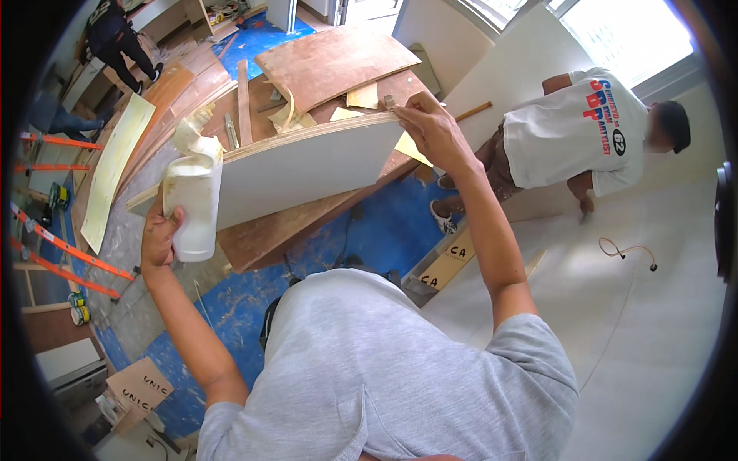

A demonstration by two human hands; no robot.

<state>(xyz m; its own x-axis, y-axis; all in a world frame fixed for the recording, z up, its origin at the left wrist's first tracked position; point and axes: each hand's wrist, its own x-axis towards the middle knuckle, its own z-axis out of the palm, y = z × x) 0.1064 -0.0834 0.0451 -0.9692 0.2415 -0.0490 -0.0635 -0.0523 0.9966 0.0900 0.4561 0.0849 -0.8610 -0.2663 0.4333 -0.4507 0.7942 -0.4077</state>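
My left hand (161,237) is wrapped round a translucent white plastic bottle (196,207), its upper part smeared with cream-coloured residue. Just behind the bottle, a white-faced plywood board (300,173) stands on its long edge, its raw layered edge facing up. At the far right end of that edge, my right hand (438,134) has its fingers pinched together. A small greyish-brown piece (390,102) shows at the fingertips; its kind is too small to tell.
Reddish-brown plywood sheets (334,65) and offcuts lie beyond the board. A person in a white shirt (573,138) stands at the right; another in dark clothes (115,38) is at the far left. Orange ladder rails (73,242) stand left. Blue sheeting (338,238) covers the floor.
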